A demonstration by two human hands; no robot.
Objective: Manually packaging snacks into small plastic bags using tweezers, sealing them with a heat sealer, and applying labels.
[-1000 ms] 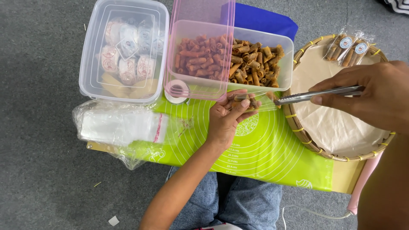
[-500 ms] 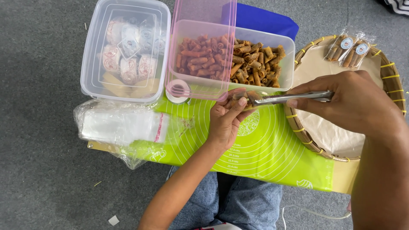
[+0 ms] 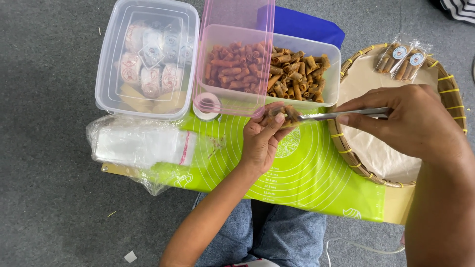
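Steel tongs (image 3: 341,114) lie pinched in the right hand (image 3: 410,123), its fingers clamped together on the handles, and the tips grip a brown roll (image 3: 291,112) just above the green mat (image 3: 307,173). The left hand (image 3: 262,141) is closed around a small clear bag (image 3: 273,111), thumb and fingers pressed on it, right at the tong tips; the roll sits at the bag's mouth, and whether it is inside I cannot tell. Both meet just in front of the open tub (image 3: 277,69), which is filled with more rolls. A pink lid (image 3: 237,54) leans against the tub's left part. To the left stands a clear lidded box (image 3: 148,59) with round sticker rolls inside. A tape roll (image 3: 207,105) rests beside the tub's near left corner. A stack of plastic bags (image 3: 143,146) lies on the mat's left end. On the right, a woven tray (image 3: 356,158) lined with paper carries 2 filled packets (image 3: 403,58) at its far edge. The mat covers a low desk on grey carpet (image 3: 49,198).
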